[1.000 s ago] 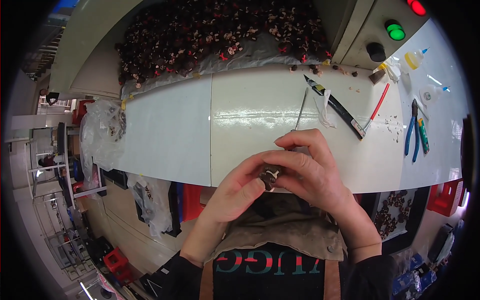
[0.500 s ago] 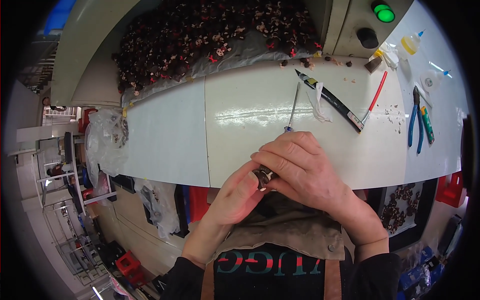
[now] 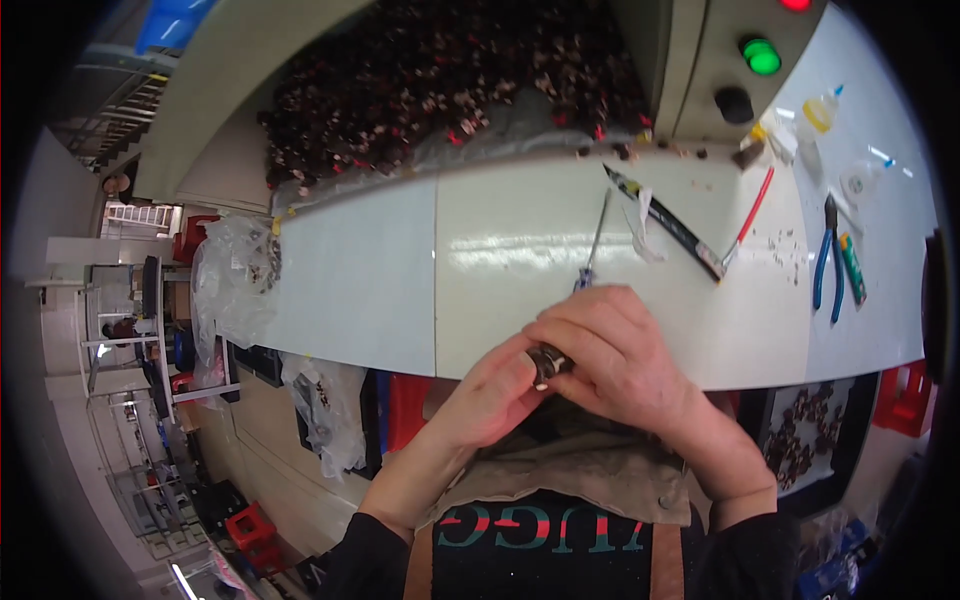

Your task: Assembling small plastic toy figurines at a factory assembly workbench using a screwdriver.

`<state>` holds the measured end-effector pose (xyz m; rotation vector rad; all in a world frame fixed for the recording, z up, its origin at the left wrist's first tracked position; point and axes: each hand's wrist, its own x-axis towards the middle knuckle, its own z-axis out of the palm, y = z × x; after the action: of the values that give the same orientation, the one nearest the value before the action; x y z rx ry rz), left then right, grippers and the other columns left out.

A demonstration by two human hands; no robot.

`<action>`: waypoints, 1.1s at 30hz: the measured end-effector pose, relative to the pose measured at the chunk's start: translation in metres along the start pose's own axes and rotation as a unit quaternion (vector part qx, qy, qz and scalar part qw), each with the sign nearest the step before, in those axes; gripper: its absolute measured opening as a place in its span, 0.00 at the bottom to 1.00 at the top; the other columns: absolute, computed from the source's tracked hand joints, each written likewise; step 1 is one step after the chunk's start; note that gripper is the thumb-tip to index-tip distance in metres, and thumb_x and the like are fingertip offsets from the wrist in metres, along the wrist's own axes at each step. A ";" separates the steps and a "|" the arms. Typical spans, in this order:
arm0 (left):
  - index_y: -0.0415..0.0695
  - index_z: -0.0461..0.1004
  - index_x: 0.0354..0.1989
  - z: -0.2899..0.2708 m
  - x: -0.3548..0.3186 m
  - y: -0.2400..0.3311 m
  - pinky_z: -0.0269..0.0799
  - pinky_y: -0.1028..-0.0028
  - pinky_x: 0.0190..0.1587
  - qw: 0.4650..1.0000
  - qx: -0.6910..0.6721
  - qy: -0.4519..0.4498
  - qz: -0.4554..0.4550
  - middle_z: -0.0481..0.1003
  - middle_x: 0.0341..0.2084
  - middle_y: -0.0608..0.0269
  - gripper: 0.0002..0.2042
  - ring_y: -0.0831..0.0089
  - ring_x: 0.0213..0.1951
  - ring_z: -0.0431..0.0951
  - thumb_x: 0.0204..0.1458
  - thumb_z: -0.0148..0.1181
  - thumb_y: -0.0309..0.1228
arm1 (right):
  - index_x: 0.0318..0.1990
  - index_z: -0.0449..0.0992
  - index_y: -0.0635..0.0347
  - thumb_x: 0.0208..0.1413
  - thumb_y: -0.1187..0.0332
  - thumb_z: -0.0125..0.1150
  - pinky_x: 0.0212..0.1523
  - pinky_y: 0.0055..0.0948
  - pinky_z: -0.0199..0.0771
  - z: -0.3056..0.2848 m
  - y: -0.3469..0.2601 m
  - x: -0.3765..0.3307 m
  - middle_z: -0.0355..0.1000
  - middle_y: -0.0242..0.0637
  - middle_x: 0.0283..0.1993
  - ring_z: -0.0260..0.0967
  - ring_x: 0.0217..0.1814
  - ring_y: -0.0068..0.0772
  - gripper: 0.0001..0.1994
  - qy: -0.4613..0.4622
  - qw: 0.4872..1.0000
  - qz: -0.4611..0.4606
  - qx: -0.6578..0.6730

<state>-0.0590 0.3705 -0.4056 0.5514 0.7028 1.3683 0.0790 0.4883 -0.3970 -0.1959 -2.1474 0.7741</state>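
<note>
Between my two hands, just off the table's near edge, is a small dark brown piece (image 3: 549, 366) with cream-coloured bits. My left hand (image 3: 490, 400) pinches it from the left, thumb on top. My right hand (image 3: 625, 355) closes over it from the other side, its fingers curled and partly hiding it. Just beyond my right hand a screwdriver (image 3: 584, 278) lies on the white table (image 3: 350, 290), its shaft pointing away. A black utility knife (image 3: 680, 232) and a scrap of white tissue (image 3: 645, 235) lie beside it.
A heap of small brown, cream and red pieces (image 3: 450, 80) fills the machine opening at the back. On the right lie a red-handled tool (image 3: 755, 215), blue pliers (image 3: 822, 265) and a green tube (image 3: 853, 270), near two squeeze bottles (image 3: 820, 112). Below sits a tray of brown pieces (image 3: 805, 430).
The view has shifted slightly, so the table and tools appear a little lower and further right. Both hands keep their hold on the brown piece, which looks slightly turned.
</note>
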 end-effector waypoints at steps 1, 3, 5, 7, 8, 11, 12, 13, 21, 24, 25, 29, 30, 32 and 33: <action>0.36 0.59 0.57 0.006 -0.001 0.010 0.61 0.74 0.53 1.000 0.001 -0.009 -0.006 0.66 0.48 0.61 0.23 0.75 0.49 0.66 0.60 0.45 0.41 | 0.42 0.73 0.60 0.31 0.69 0.68 0.46 0.36 0.66 -0.005 -0.008 0.006 0.70 0.37 0.41 0.67 0.42 0.41 0.24 -0.011 1.000 0.014 0.004; 0.37 0.60 0.56 0.019 -0.007 0.034 0.63 0.75 0.51 0.995 0.087 0.016 -0.039 0.67 0.48 0.62 0.22 0.76 0.48 0.67 0.59 0.47 0.40 | 0.44 0.72 0.60 0.34 0.70 0.68 0.47 0.36 0.66 -0.010 -0.021 0.016 0.71 0.38 0.42 0.67 0.43 0.42 0.23 -0.013 0.999 0.033 0.012; 0.38 0.61 0.55 0.034 -0.019 0.065 0.64 0.76 0.50 0.982 0.159 0.060 -0.080 0.67 0.48 0.63 0.21 0.78 0.47 0.67 0.59 0.49 0.39 | 0.44 0.72 0.60 0.36 0.71 0.68 0.47 0.36 0.65 -0.014 -0.042 0.014 0.70 0.38 0.43 0.67 0.44 0.42 0.22 -0.007 0.999 0.030 0.018; 0.39 0.63 0.54 0.045 -0.024 0.095 0.67 0.77 0.46 0.901 0.389 0.058 -0.182 0.67 0.47 0.66 0.22 0.81 0.45 0.67 0.55 0.55 0.38 | 0.45 0.71 0.60 0.39 0.71 0.68 0.47 0.35 0.66 -0.022 -0.055 0.011 0.70 0.39 0.44 0.65 0.45 0.42 0.21 0.018 0.994 0.104 0.043; 0.39 0.63 0.54 0.045 -0.019 0.102 0.67 0.77 0.46 0.903 0.389 0.057 -0.175 0.67 0.47 0.66 0.22 0.81 0.45 0.67 0.55 0.55 0.38 | 0.45 0.71 0.60 0.39 0.71 0.68 0.47 0.35 0.66 -0.021 -0.057 0.008 0.70 0.39 0.44 0.65 0.45 0.42 0.21 0.016 0.994 0.098 0.039; 0.39 0.61 0.56 0.035 0.015 0.135 0.68 0.75 0.45 0.819 0.569 0.076 0.012 0.69 0.46 0.58 0.27 0.76 0.46 0.69 0.50 0.61 0.37 | 0.45 0.71 0.61 0.40 0.72 0.68 0.47 0.35 0.66 -0.019 -0.068 0.010 0.70 0.40 0.45 0.64 0.46 0.42 0.21 -0.005 0.991 0.120 0.054; 0.35 0.60 0.56 0.029 0.031 0.146 0.67 0.74 0.47 0.840 0.500 0.118 0.175 0.71 0.45 0.54 0.31 0.74 0.45 0.71 0.47 0.63 0.40 | 0.45 0.72 0.60 0.42 0.71 0.67 0.46 0.34 0.65 -0.015 -0.075 0.014 0.70 0.38 0.44 0.65 0.45 0.41 0.20 -0.011 0.992 0.110 0.055; 0.34 0.58 0.58 0.027 0.052 0.160 0.67 0.71 0.49 0.760 0.585 0.165 0.229 0.69 0.47 0.50 0.34 0.69 0.48 0.71 0.46 0.64 0.40 | 0.44 0.72 0.60 0.43 0.70 0.67 0.46 0.34 0.64 -0.013 -0.077 0.015 0.70 0.36 0.42 0.66 0.44 0.40 0.19 -0.016 0.993 0.107 0.049; 0.40 0.70 0.45 0.070 -0.043 0.144 0.67 0.75 0.47 0.906 0.375 -0.197 -0.028 0.72 0.40 0.63 0.14 0.76 0.43 0.72 0.52 0.59 0.31 | 0.39 0.74 0.61 0.42 0.76 0.64 0.39 0.33 0.68 0.016 -0.082 0.017 0.72 0.39 0.37 0.67 0.38 0.41 0.13 -0.010 0.984 0.142 0.111; 0.39 0.70 0.34 0.097 -0.087 0.158 0.69 0.71 0.45 0.785 0.359 -0.502 0.046 0.73 0.32 0.58 0.07 0.64 0.36 0.74 0.54 0.53 0.30 | 0.35 0.75 0.61 0.42 0.78 0.63 0.37 0.33 0.68 0.034 -0.102 0.021 0.73 0.39 0.34 0.67 0.36 0.40 0.10 -0.037 0.987 0.125 0.093; 0.37 0.69 0.38 0.108 -0.106 0.162 0.69 0.68 0.42 0.821 0.274 -0.490 0.102 0.73 0.31 0.51 0.09 0.57 0.35 0.73 0.53 0.56 0.30 | 0.34 0.74 0.62 0.45 0.76 0.61 0.37 0.32 0.67 0.040 -0.107 0.017 0.72 0.39 0.34 0.67 0.36 0.40 0.07 -0.048 0.986 0.128 0.098; 0.31 0.69 0.44 0.120 -0.179 0.138 0.68 0.61 0.40 0.839 0.145 -0.494 0.177 0.72 0.31 0.42 0.15 0.48 0.36 0.72 0.50 0.59 0.27 | 0.34 0.73 0.64 0.50 0.76 0.56 0.37 0.27 0.66 0.066 -0.137 0.009 0.70 0.39 0.33 0.66 0.35 0.35 0.04 -0.084 0.981 0.129 0.117; 0.31 0.69 0.43 0.121 -0.183 0.103 0.68 0.61 0.40 0.812 0.125 -0.539 0.186 0.72 0.31 0.42 0.15 0.49 0.36 0.72 0.50 0.59 0.27 | 0.34 0.73 0.65 0.51 0.76 0.55 0.37 0.25 0.65 0.073 -0.144 0.004 0.69 0.39 0.33 0.66 0.35 0.33 0.04 -0.077 0.978 0.158 0.110; 0.30 0.70 0.41 0.128 -0.173 0.027 0.68 0.62 0.39 0.750 0.094 -0.622 0.204 0.72 0.31 0.42 0.13 0.50 0.36 0.71 0.50 0.59 0.27 | 0.34 0.72 0.66 0.53 0.77 0.52 0.38 0.23 0.64 0.080 -0.157 -0.002 0.68 0.38 0.32 0.66 0.35 0.30 0.04 -0.098 0.977 0.160 0.100; 0.30 0.70 0.40 0.130 -0.161 0.002 0.67 0.63 0.39 0.714 0.082 -0.662 0.213 0.72 0.31 0.42 0.13 0.51 0.35 0.71 0.51 0.59 0.27 | 0.33 0.73 0.66 0.51 0.78 0.53 0.37 0.24 0.65 0.083 -0.163 -0.004 0.69 0.40 0.31 0.66 0.34 0.32 0.03 -0.070 0.974 0.188 0.105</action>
<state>0.0253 0.2179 -0.2944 1.6656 -0.5481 0.9330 0.0387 0.3185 -0.3425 -0.4569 -2.1665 1.2597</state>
